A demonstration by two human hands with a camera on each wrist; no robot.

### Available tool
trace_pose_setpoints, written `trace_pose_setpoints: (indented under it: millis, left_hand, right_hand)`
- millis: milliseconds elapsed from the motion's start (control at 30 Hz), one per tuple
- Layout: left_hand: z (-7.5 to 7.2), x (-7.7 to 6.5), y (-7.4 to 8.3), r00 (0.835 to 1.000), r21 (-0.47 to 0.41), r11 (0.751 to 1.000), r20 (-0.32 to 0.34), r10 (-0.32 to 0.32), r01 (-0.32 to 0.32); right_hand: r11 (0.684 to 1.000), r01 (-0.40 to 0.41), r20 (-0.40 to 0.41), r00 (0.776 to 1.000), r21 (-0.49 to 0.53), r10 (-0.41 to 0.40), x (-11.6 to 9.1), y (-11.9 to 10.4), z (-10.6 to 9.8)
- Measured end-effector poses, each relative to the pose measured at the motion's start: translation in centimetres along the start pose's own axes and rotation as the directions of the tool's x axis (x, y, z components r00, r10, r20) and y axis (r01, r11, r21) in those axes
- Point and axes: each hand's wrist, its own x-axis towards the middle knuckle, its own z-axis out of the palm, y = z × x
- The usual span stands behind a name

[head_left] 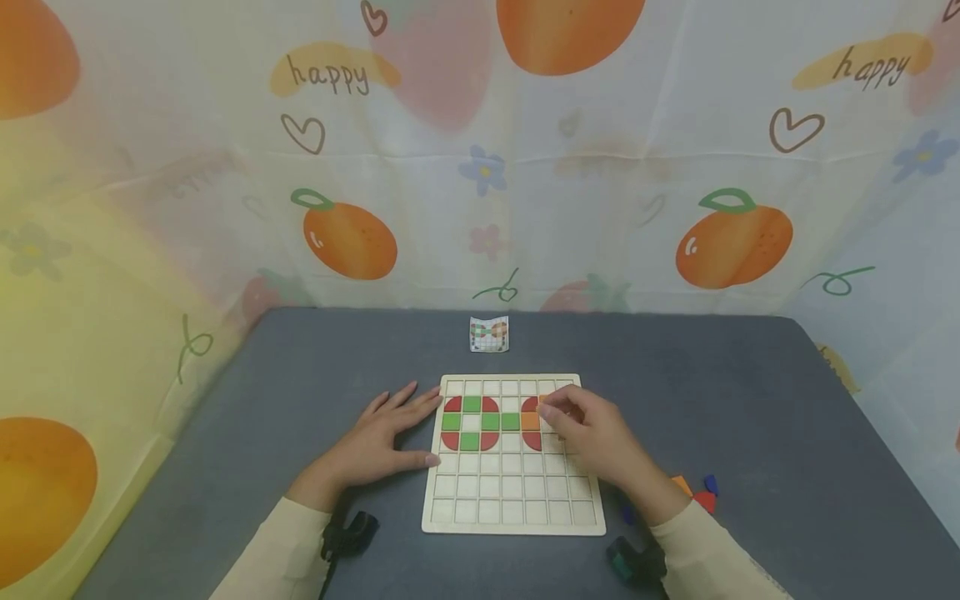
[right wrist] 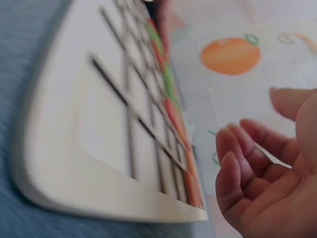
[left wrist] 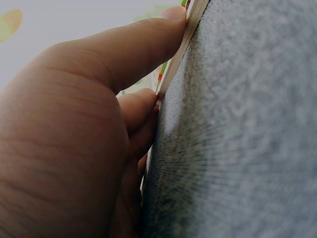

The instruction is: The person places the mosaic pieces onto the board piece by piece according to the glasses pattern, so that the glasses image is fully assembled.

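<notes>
A pale wooden grid board lies on the table, with green squares and red quarter-round pieces in its upper cells. Spread beside the board's left edge, my left hand touches that edge with its thumb and fingertips. My right hand is over the upper right cells, close to an orange square and another orange piece that it partly covers. In the right wrist view, the thumb stands apart from the bent fingers, and nothing shows between them.
A small printed pattern card lies behind the board. Loose pieces, among them a red one, a blue one and an orange one, lie by the right forearm. A printed curtain hangs behind the grey table.
</notes>
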Motion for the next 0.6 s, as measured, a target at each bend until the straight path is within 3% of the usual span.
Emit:
trace_pose_setpoints:
  millis: [133, 333, 600]
  left_hand:
    - [-0.1, 0.0, 0.1, 1.0, -0.002, 1.0, 0.003, -0.002, 0.002]
    - [0.0, 0.0, 0.0, 1.0, 0.004, 1.0, 0.004, -0.002, 0.002]
    - [-0.1, 0.0, 0.0, 1.0, -0.003, 1.0, 0.007, 0.0, 0.0]
  right_hand:
    - [0.992, 0.024, 0.026, 0.999, 0.125, -0.028, -0.1, -0.3, -1.5]
    - [0.962, 0.142, 0.056, 0.986, 0.234, -0.159, -0.3, -0.2, -3.7]
    - [0.929, 0.24, 0.101, 0.955, 0.283, -0.277, -1.6, 0.7, -6.4]
